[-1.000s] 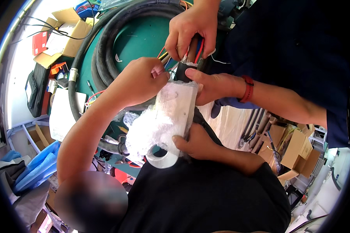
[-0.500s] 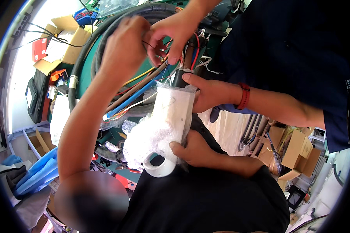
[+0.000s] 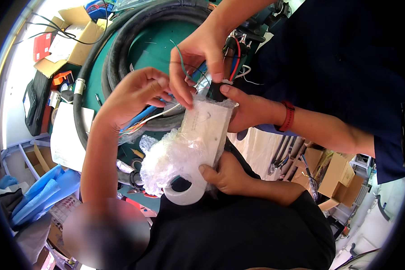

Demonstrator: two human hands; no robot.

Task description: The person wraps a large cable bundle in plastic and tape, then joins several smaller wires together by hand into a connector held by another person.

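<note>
My right hand (image 3: 221, 174) grips a white part (image 3: 204, 126) with a round ring (image 3: 184, 194) at its lower end, partly covered in crumpled bubble wrap (image 3: 159, 162). My left hand (image 3: 144, 92) has loosely bent, parted fingers beside loose coloured wires (image 3: 139, 123); I see nothing held in them. A co-worker's hand with a red wristband (image 3: 252, 110) is on a short black tube (image 3: 217, 91) at the part's upper end. The co-worker's other hand (image 3: 195, 54) reaches down from above among thin wires, fingertips near the part's top.
Thick black cable (image 3: 114, 67) lies coiled on the green mat (image 3: 150, 47). At left are cardboard boxes (image 3: 83, 40), a white sheet (image 3: 69, 135) and blue sheeting (image 3: 40, 193). The co-worker's dark clothing (image 3: 328, 54) fills the upper right. Open cartons (image 3: 335, 180) stand at lower right.
My left hand rose, then came down to the left of the wires, its fingers looser. The co-worker's upper hand moved down and left. The white part shifted slightly, still in my right hand.
</note>
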